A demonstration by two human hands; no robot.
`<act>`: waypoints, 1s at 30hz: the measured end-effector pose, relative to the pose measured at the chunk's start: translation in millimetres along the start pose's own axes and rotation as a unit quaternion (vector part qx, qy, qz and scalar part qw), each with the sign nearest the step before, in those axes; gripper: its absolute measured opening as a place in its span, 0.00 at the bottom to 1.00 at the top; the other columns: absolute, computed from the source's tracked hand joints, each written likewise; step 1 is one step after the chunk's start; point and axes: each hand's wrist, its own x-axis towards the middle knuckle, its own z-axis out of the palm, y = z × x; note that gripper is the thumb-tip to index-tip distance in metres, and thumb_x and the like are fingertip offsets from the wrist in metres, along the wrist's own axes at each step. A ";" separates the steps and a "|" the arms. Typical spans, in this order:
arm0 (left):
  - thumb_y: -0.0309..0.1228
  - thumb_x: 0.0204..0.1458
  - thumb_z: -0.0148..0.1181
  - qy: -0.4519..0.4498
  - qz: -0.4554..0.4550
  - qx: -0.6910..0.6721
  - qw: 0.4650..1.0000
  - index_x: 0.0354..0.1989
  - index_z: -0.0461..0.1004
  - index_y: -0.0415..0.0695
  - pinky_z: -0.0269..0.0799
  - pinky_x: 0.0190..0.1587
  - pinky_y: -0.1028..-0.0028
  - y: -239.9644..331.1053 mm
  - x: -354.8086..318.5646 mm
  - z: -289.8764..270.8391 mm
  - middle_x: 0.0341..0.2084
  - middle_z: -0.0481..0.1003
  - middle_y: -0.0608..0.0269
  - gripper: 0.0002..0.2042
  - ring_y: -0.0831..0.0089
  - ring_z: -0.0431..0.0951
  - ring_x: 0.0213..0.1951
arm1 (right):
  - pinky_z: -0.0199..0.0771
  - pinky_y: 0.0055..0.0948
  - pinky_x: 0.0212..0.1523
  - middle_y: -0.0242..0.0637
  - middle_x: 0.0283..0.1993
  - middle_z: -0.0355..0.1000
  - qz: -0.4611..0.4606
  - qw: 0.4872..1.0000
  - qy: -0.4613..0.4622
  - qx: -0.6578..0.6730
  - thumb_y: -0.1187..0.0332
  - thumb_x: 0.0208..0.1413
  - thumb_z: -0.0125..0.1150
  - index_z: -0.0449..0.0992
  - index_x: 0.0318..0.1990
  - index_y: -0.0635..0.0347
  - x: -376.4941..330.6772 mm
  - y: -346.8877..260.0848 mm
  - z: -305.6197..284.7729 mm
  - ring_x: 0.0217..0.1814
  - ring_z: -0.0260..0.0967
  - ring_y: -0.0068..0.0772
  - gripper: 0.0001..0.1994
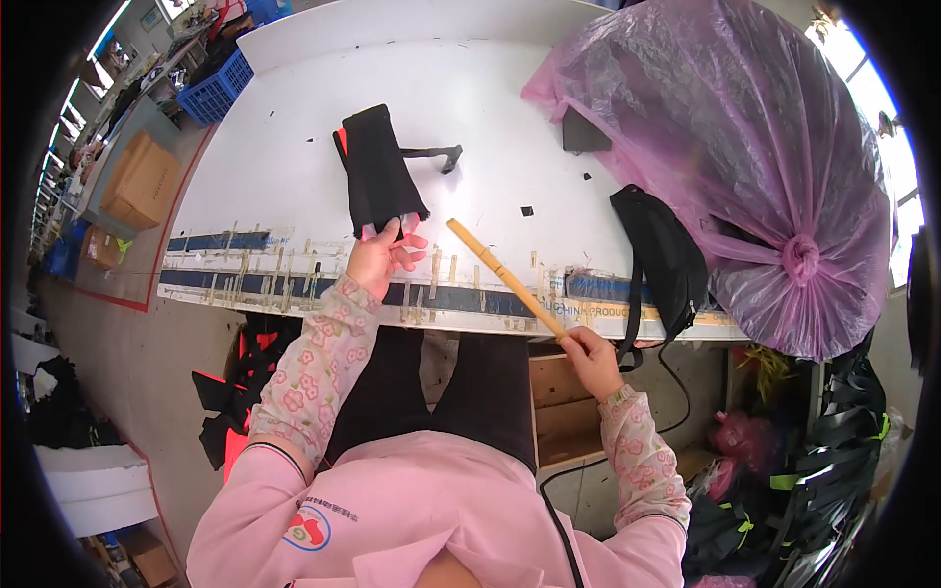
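Note:
A black fabric tube (380, 171) with an orange strip along its left edge lies on the white table, and a thin black strap (436, 157) sticks out from its right side. My left hand (377, 260) is at its near end, thumb against the edge, other fingers curled and partly apart; the grip is partly hidden. In my right hand (593, 363), at the table's front edge, is one end of a flat wooden stick (500, 269). The stick slants up and left, its far tip a short way from the fabric. Right of it lies a black waist bag (662, 260) with a strap.
A large pink plastic bag (725, 127), tied in a knot, covers the table's right side. Small black scraps (527, 211) dot the white table (490, 98). Worn tape lines its front edge. Below stands an open wooden drawer (569, 402); a blue crate (218, 88) is far left.

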 end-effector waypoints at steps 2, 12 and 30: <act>0.36 0.60 0.43 -0.036 -0.037 -0.021 0.998 0.39 0.69 0.36 0.75 0.37 0.70 3.7 4.3 2.7 0.29 0.75 0.51 0.14 0.73 0.72 0.18 | 0.67 0.27 0.32 0.39 0.26 0.71 0.008 0.996 0.058 -0.073 0.68 0.53 0.57 0.74 0.33 0.65 18.4 4.8 -14.9 0.28 0.68 0.32 0.08; 0.40 0.59 0.45 -0.107 -0.204 0.052 0.972 0.39 0.72 0.35 0.73 0.34 0.74 -114.3 -49.4 17.5 0.29 0.76 0.52 0.18 0.71 0.75 0.23 | 0.74 0.27 0.31 0.38 0.32 0.71 0.014 0.975 0.137 0.177 0.68 0.55 0.54 0.72 0.42 0.65 236.7 -21.2 -58.5 0.30 0.71 0.32 0.11; 0.35 0.56 0.48 -0.065 -0.242 0.016 0.968 0.35 0.72 0.36 0.75 0.31 0.72 -107.2 -49.8 25.8 0.29 0.76 0.52 0.13 0.69 0.76 0.24 | 0.72 0.26 0.24 0.36 0.32 0.71 0.132 0.875 0.138 0.445 0.68 0.53 0.54 0.69 0.38 0.62 299.5 -46.1 -30.3 0.30 0.71 0.33 0.08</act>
